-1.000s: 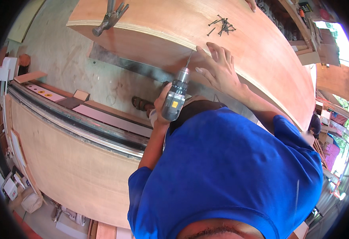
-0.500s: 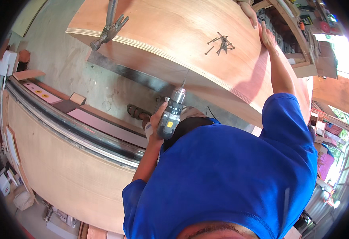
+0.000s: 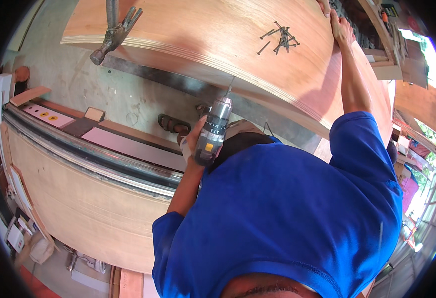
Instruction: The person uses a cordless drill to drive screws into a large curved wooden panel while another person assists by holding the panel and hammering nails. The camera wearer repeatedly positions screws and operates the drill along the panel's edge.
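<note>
My left hand (image 3: 196, 136) is closed around a dark cordless drill (image 3: 214, 130) with a silver chuck. Its thin bit points up against the layered near edge of a large plywood panel (image 3: 193, 30). At the panel's far right edge, my right hand (image 3: 344, 31) grips the rim, its arm stretched out. Several dark screws (image 3: 283, 37) lie in a loose pile on the panel, between the drill and my right hand. A claw hammer (image 3: 116, 36) rests at the panel's left, its head over the edge.
Another person's hand (image 3: 324, 7) is on the panel beside my right hand. To the left stands a second wooden panel (image 3: 93, 198) with dark metal rails (image 3: 93, 154) along it. A sandalled foot (image 3: 172, 123) is on the concrete floor below. Wooden framing (image 3: 377, 30) stands at the far right.
The view has shifted slightly, so the panel and hammer sit further left and higher. The drill stays at the panel's edge in my left hand, and my right hand still holds the far rim.
</note>
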The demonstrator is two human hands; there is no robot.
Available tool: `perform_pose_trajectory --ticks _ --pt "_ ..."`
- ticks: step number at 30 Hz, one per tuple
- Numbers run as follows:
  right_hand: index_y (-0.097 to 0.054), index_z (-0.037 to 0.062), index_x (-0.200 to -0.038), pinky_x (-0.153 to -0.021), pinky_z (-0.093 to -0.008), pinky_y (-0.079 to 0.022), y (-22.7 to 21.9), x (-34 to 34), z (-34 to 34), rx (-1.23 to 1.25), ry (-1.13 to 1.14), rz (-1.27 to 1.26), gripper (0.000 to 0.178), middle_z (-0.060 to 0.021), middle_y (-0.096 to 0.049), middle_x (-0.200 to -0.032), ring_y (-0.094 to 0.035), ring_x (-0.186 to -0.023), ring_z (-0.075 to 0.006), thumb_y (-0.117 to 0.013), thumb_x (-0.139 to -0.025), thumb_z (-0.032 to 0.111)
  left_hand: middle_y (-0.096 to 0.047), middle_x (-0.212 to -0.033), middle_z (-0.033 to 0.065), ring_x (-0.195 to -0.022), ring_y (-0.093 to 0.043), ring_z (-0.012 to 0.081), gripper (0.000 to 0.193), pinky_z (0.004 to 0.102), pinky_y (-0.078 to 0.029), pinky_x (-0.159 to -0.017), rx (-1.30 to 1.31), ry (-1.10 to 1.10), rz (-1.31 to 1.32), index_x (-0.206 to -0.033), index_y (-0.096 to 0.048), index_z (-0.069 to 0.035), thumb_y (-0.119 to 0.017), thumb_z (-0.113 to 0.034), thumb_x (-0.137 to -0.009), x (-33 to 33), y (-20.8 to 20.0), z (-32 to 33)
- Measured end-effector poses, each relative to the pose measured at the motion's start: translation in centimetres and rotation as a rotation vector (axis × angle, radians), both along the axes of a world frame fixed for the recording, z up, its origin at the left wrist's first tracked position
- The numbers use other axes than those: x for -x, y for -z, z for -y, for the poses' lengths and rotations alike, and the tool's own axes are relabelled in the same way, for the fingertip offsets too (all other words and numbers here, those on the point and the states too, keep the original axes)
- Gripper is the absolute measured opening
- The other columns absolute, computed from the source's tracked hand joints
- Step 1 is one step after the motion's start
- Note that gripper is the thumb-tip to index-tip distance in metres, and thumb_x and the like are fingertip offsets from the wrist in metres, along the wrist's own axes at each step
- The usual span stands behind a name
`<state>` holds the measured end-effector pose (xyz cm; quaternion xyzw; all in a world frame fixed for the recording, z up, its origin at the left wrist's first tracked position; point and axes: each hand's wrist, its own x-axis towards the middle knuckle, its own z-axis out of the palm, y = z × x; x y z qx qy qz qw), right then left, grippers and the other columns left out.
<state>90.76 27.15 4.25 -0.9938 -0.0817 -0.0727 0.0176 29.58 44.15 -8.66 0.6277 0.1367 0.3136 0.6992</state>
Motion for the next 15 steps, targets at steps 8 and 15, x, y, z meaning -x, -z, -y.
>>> perform_pose_trajectory --ticks 8,15 --pt "-0.061 0.0070 -0.134 -0.112 -0.0529 -0.029 -0.5 1.3 -1.0 -0.018 0.012 -0.030 0.079 -0.0199 -0.054 -0.144 -0.046 -0.138 -0.0369 -0.034 -0.090 0.066 -0.064 -0.119 0.0186 -0.101 -0.067 0.0271 0.068 0.0404 -0.055 -0.089 -0.214 -0.090 -0.003 -0.139 -0.045 0.000 -0.076 -0.012 -0.081 -3.3 -2.5 -1.4" --pt "-0.063 0.0057 -0.131 -0.111 -0.0500 -0.034 -0.2 1.4 -1.0 -0.017 -0.020 -0.009 0.079 -0.0214 -0.055 -0.143 -0.048 -0.136 -0.0387 -0.030 -0.093 0.067 -0.067 -0.117 0.0187 -0.099 -0.069 0.0288 0.071 0.0386 -0.056 -0.086 -0.295 -0.332 -0.033 -0.139 -0.048 0.004 -0.077 -0.012 -0.076 -4.9 -3.2 1.3"
